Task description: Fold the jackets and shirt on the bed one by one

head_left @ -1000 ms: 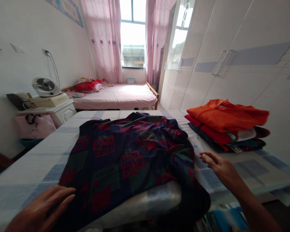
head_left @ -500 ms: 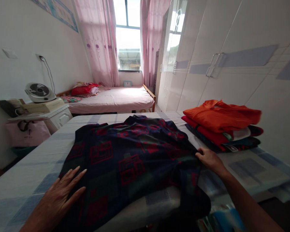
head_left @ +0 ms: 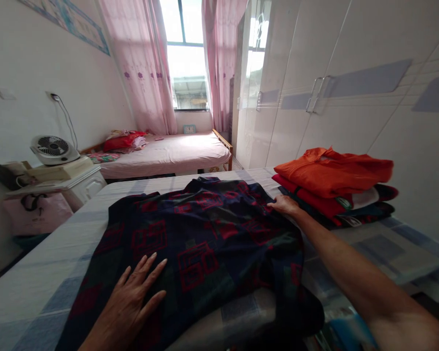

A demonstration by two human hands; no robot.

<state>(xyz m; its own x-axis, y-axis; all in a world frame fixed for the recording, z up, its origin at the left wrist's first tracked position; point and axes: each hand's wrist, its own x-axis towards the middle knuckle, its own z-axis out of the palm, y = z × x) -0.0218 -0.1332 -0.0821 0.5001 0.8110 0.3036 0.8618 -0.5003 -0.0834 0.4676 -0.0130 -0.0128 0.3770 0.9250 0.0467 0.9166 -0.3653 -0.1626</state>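
A dark navy garment (head_left: pixel 205 234) with red square patterns lies spread on the bed (head_left: pixel 51 282) in front of me. My left hand (head_left: pixel 131 297) rests flat on its near left part, fingers apart. My right hand (head_left: pixel 286 204) reaches across to the garment's far right edge and touches the cloth there; whether it pinches the cloth is unclear. A stack of folded clothes (head_left: pixel 336 187), orange on top, sits just right of that hand.
The bed has a pale blue checked sheet. A white wardrobe (head_left: pixel 351 87) stands along the right. A nightstand with a small fan (head_left: pixel 53 148) is at the left. A second bed (head_left: pixel 168 151) lies by the window.
My left hand slid forward onto the garment from its near edge. My right hand moved from beside the garment up to its far right edge, close to the folded stack.
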